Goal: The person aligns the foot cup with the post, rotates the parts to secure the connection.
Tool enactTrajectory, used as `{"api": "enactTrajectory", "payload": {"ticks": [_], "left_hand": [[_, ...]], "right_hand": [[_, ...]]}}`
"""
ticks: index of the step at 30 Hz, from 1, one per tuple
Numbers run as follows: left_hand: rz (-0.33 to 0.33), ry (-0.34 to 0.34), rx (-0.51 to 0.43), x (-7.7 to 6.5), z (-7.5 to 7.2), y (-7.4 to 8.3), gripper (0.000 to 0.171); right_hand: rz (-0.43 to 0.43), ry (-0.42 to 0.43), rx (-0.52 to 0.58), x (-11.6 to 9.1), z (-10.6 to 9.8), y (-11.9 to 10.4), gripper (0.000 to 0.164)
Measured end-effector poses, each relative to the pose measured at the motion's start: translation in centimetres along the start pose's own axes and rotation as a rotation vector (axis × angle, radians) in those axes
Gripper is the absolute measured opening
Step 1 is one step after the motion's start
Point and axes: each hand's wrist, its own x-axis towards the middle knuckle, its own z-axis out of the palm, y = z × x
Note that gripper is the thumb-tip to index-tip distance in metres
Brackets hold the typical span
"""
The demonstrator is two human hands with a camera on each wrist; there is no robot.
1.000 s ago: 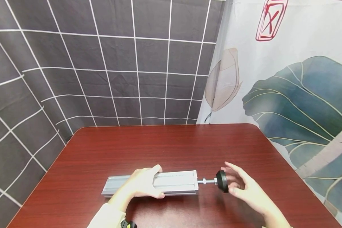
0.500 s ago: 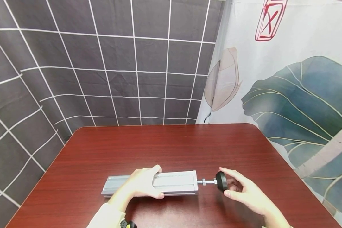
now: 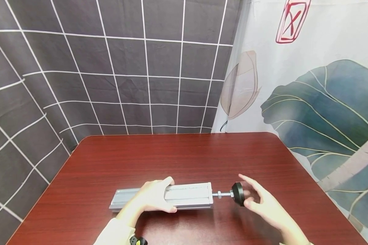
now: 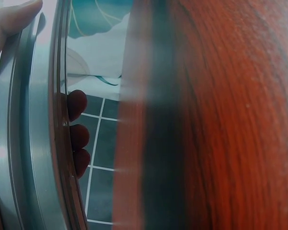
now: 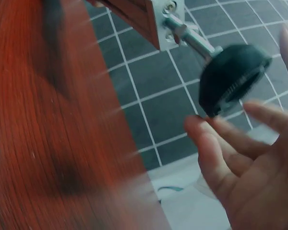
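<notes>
My left hand point(image 3: 154, 196) grips a silver aluminium profile point(image 3: 188, 195) across its middle, thumb on the far side. In the left wrist view its curled fingers point(image 4: 80, 137) show past the profile's edge. The profile lies sideways, held over the table, with a flat plate point(image 5: 162, 28) on its right end. From that plate a threaded stud point(image 3: 225, 194) with nuts runs to a black levelling foot point(image 3: 238, 194). Around the foot's right side is my right hand point(image 3: 266, 206), thumb and fingers spread. Fingertips lie right at the foot's rim in the right wrist view.
A red-brown wooden table point(image 3: 159, 156) lies beneath, with dark shadows on it in both wrist views. Behind hangs a grey gridded curtain point(image 3: 162, 88). At the right is a white curtain with a leaf print point(image 3: 322, 102).
My right thumb and fingers came in to the foot's rim half a second ago and have since spread apart again. My left hand and the profile stay put.
</notes>
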Motion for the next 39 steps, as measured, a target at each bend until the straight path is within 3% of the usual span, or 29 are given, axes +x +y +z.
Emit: {"api": "enactTrajectory", "payload": {"ticks": [4,9,17,25,30,34,39], "left_hand": [[-0.004,-0.003,-0.001,0.0,0.0,0.0,0.064],[-0.015,-0.002,-0.002,0.1,-0.1,-0.1,0.064],[-0.014,-0.004,-0.007,0.1,-0.4,0.0,0.064],[-0.012,-0.007,-0.007,0.1,-0.5,0.1,0.063],[-0.014,-0.011,-0.007,0.1,-0.6,0.2,0.063],[-0.014,-0.023,-0.024,0.0,-0.6,0.3,0.063],[-0.008,-0.031,-0.023,-0.1,-0.3,0.4,0.062]], "right_hand": [[-0.055,-0.078,0.036,-0.4,-0.5,0.5,0.082],[-0.192,-0.143,0.070,-0.3,-0.5,0.9,0.075],[-0.023,-0.056,0.004,-0.1,-0.2,0.0,0.064],[-0.012,0.053,0.033,0.4,0.5,0.2,0.055],[0.009,0.079,0.023,0.6,0.6,0.1,0.048],[0.004,0.046,0.023,0.2,0.3,0.2,0.060],[-0.040,-0.055,0.030,-0.4,-0.3,0.9,0.082]]}}
